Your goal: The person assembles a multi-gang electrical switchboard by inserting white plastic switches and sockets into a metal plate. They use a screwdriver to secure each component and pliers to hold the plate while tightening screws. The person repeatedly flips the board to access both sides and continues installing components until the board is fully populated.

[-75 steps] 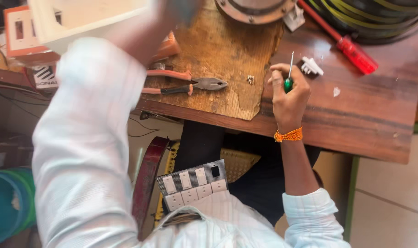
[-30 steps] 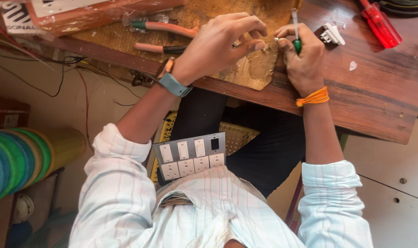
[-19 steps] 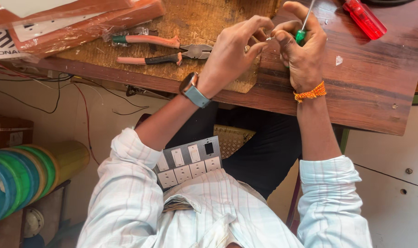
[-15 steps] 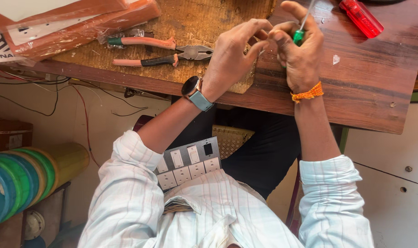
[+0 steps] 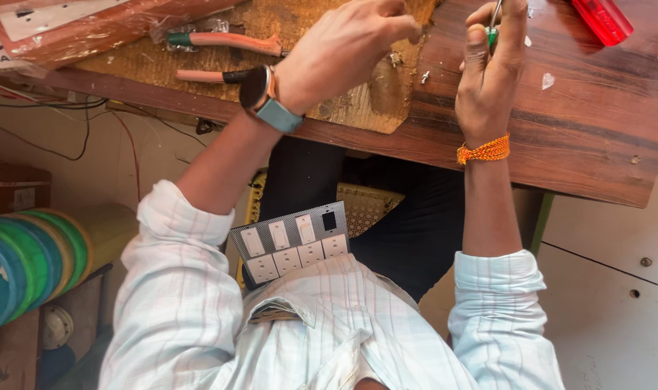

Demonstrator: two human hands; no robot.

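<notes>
The right hand (image 5: pixel 491 72) is clamped around a small green-handled screwdriver (image 5: pixel 493 29), held upright above the wooden counter (image 5: pixel 596 137). The left hand (image 5: pixel 343 50), fingers pinched together over a worn board (image 5: pixel 343 108), may hold something tiny; I cannot tell. A small screw (image 5: pixel 426 76) lies between the hands. Pliers (image 5: pixel 221 43) rest on the board, and a switch plate (image 5: pixel 293 242) sits on the lap.

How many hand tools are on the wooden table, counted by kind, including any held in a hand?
Pliers with pink handles: 1
Green-handled screwdriver, held in the right hand: 1
Red-handled screwdriver: 1
Total: 3
</notes>
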